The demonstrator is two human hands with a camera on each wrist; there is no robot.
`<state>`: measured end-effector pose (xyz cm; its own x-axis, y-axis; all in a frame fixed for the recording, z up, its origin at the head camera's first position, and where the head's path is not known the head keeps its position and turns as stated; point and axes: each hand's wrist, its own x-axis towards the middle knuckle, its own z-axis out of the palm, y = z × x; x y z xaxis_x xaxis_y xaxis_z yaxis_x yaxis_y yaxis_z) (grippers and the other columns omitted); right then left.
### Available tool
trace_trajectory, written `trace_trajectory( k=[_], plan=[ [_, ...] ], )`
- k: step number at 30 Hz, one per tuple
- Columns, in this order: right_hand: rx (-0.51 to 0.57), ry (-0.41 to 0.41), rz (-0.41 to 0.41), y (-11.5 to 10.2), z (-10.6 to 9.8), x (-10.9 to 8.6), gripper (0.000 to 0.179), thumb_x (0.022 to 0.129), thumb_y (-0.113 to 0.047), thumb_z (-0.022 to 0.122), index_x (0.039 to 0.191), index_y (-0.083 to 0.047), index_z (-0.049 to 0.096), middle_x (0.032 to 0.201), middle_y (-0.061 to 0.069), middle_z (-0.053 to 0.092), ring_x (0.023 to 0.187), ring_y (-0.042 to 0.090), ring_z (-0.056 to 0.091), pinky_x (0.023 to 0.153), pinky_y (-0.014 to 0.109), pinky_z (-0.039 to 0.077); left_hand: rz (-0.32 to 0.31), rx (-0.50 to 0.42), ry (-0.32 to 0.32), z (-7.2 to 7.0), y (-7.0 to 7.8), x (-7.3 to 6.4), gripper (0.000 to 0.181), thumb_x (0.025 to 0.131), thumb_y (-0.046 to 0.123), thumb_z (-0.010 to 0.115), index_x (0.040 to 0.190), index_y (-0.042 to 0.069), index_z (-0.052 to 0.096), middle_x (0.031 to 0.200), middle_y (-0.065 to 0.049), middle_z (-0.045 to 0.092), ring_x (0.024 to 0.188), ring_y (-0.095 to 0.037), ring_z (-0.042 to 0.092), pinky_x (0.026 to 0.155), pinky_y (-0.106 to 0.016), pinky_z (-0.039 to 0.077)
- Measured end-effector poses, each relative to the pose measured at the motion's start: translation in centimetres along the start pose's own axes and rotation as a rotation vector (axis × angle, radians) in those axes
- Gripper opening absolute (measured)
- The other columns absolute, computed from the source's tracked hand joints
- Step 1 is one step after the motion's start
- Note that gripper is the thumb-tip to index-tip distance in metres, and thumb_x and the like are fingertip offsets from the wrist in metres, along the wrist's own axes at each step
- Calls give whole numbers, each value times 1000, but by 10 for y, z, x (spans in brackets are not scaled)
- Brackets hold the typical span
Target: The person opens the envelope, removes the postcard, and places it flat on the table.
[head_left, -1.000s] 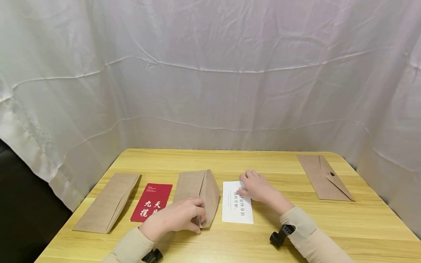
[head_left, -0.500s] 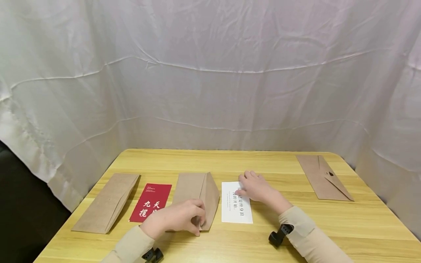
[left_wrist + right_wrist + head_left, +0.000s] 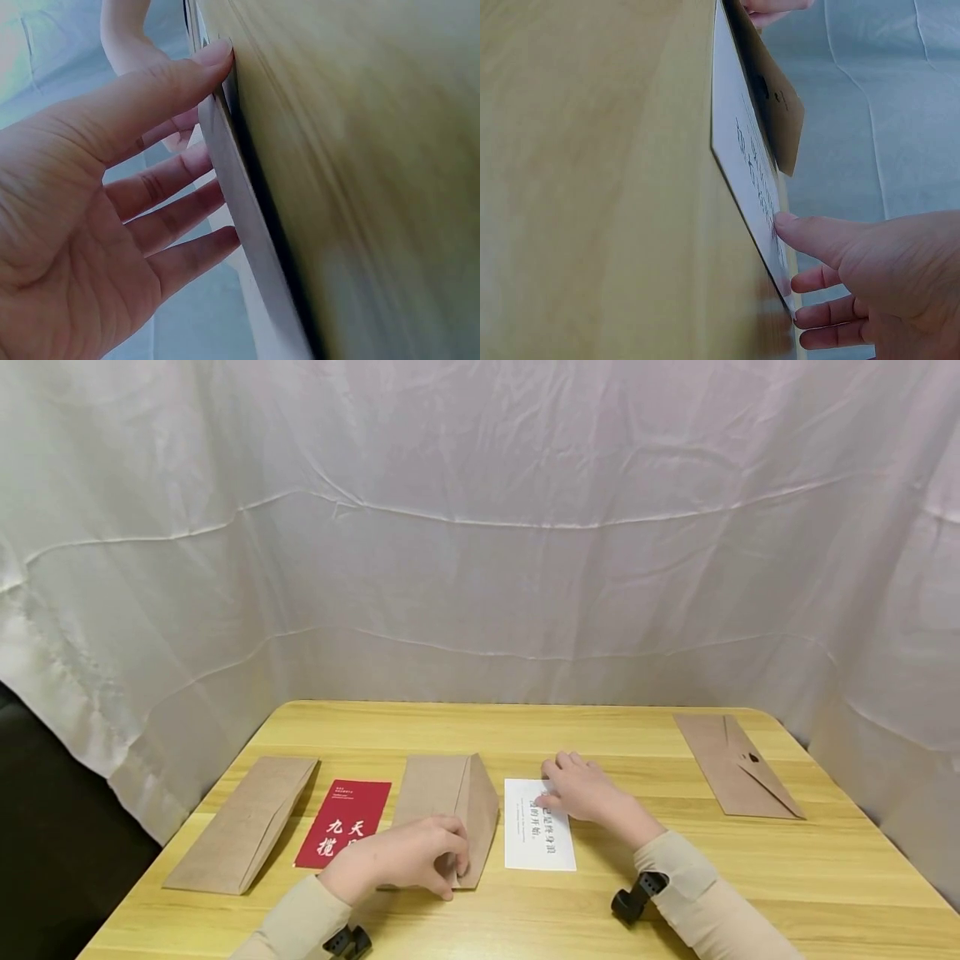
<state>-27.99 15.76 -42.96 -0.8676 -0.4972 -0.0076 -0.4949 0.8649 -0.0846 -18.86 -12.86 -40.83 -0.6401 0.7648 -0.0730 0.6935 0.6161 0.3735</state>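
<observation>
A brown paper envelope (image 3: pixel 431 785) lies mid-table with its flap raised along the right side. My left hand (image 3: pixel 408 856) pinches its near edge, thumb at the edge and fingers over the top; in the left wrist view, the envelope (image 3: pixel 251 217) runs past the fingertips. Just right of it lies a white card (image 3: pixel 536 843) with printed characters. My right hand (image 3: pixel 588 789) holds the card by its far right part. Seen from the right wrist, the thumb (image 3: pixel 799 229) rests on the card's printed face and the other fingers curl at its edge.
Left of the middle envelope lies a red card (image 3: pixel 345 810) with white characters, partly behind my left hand. Another brown envelope (image 3: pixel 240 827) is at the far left. A third brown envelope (image 3: pixel 738 768) with a dark mark lies at the back right. White cloth (image 3: pixel 480 593) hangs behind the table.
The middle envelope has slid slightly toward me in my left hand. The white card's far edge sits slightly nearer. Both hands have hardly moved.
</observation>
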Motion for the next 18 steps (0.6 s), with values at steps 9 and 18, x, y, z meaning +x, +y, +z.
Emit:
trace_trajectory(
  k=[9, 18],
  plan=[
    [2, 18, -11, 1, 1, 0, 45, 91, -48, 63, 121, -14, 59, 112, 7, 55, 107, 26, 53, 93, 53, 46, 19, 2, 16, -1, -1, -1, 23, 76, 26, 83, 92, 21, 67, 96, 11, 56, 87, -2, 51, 80, -12, 46],
    [0, 119, -53, -4, -18, -11, 49, 93, -40, 63, 131, -10, 57, 129, 14, 56, 121, 35, 53, 95, 60, 46, 48, 205, 188, -11, 2, -3, 30, 86, 44, 70, 109, 26, 68, 119, 7, 60, 112, -12, 54, 98, -32, 49]
  ],
)
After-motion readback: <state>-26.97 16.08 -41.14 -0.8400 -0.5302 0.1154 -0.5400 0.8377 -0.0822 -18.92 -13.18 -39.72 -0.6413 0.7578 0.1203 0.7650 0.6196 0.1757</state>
